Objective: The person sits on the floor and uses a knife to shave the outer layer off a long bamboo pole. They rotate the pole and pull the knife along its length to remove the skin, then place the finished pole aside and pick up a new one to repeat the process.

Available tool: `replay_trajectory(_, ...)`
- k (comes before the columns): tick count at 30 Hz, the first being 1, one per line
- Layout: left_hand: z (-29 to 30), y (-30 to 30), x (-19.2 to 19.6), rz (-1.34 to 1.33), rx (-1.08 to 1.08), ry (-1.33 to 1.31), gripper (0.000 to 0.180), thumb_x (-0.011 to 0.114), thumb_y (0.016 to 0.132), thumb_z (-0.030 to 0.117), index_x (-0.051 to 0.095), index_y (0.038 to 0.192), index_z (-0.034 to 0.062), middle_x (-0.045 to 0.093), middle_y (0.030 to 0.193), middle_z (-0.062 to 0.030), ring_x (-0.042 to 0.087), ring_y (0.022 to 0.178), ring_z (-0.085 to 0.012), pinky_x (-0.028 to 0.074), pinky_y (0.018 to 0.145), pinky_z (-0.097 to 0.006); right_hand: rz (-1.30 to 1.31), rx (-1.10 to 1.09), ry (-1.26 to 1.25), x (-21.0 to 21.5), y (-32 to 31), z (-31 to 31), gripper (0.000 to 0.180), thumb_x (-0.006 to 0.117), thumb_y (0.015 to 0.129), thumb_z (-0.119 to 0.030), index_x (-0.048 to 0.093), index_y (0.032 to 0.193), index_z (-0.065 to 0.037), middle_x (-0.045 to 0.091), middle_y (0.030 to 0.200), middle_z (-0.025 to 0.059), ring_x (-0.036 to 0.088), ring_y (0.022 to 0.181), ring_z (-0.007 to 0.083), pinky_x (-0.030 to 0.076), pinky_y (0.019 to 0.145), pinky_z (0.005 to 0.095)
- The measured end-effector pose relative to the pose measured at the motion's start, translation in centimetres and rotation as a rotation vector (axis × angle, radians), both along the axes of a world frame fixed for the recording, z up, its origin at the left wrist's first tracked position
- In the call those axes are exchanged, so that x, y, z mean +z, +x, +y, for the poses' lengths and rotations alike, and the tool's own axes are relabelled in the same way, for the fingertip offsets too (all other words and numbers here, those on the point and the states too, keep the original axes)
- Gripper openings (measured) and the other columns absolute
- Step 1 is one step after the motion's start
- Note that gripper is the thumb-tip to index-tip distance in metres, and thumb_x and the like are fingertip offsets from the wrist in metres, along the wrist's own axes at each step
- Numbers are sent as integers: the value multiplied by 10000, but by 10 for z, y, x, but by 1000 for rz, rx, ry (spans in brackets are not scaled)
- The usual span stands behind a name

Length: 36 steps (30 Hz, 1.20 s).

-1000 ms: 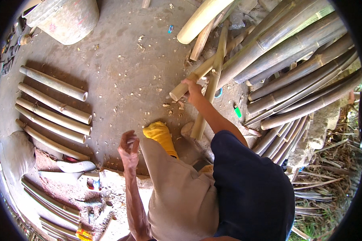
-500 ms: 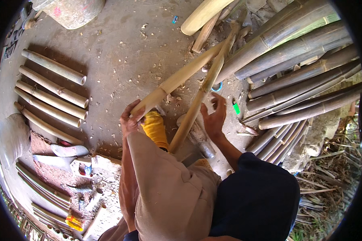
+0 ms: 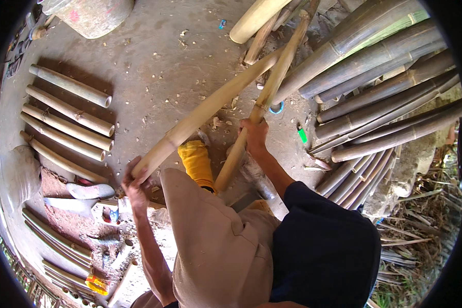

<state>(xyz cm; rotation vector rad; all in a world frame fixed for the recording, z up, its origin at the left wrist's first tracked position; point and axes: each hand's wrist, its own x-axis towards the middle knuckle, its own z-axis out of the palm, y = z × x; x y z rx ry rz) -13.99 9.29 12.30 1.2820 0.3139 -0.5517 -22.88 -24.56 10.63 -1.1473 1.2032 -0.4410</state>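
A light tan bamboo pole (image 3: 190,120) slants from lower left to upper right. My left hand (image 3: 137,184) is closed around its near end, fingers wrapped on the rim. A second bamboo pole (image 3: 275,86) stands steeper and crosses the first near its far end. Just below a node, my right hand (image 3: 255,136) grips this second pole. Its lower end rests by my lap, beside a yellow boot-like covering (image 3: 196,163) on my foot or lower leg. Where the poles cross, part of the first one is hidden.
Cut bamboo lengths (image 3: 69,115) lie in a row at left. Thick dark poles (image 3: 374,61) are stacked at right. A blue ring (image 3: 277,108) and a green-ended small object (image 3: 302,135) lie on the floor. A bucket (image 3: 90,15) stands far left, tools (image 3: 87,203) nearer.
My left hand has moved left and down with the end of the first pole. My right hand, open before, has closed on the second pole.
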Motion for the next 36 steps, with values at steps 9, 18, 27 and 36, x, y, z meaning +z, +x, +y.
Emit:
replay_trajectory(9, 121, -11, 35, -8, 319, 428, 385, 627, 769, 357, 591, 1027, 73, 564, 909, -62, 533, 859, -174, 422, 683, -269, -289, -21, -333, 29, 57, -26, 279, 664, 721, -49, 461, 902, 13, 553, 677, 96, 527, 456, 183, 440, 414, 307)
replay_trajectory(18, 303, -4, 53, -585, 622, 636, 422, 532, 786, 334, 568, 1051, 7, 529, 1096, -141, 519, 1035, -280, 382, 949, -419, -37, -323, -1092, 78, 158, -173, 591, 633, 767, -392, 439, 1142, 21, 575, 905, 225, 600, 779, 352, 466, 699, 492)
replay_trajectory(27, 424, -4, 91, -724, 1013, 628, 222, 527, 718, 148, 592, 875, 5, 585, 997, -93, 574, 884, -121, 477, 800, -253, -609, -630, -773, 94, 214, -327, 594, 677, 780, -337, 321, 1146, -34, 548, 953, 204, 555, 930, 397, 423, 763, 544)
replay_trajectory(36, 393, 6, 134, -758, 1044, 939, 242, 541, 744, 134, 586, 939, -2, 585, 1032, -99, 577, 908, -135, 491, 798, -279, 498, -711, -1005, 49, 252, -408, 774, 724, 708, -262, 271, 1276, 2, 556, 1058, 202, 508, 1067, 381, 453, 868, 507)
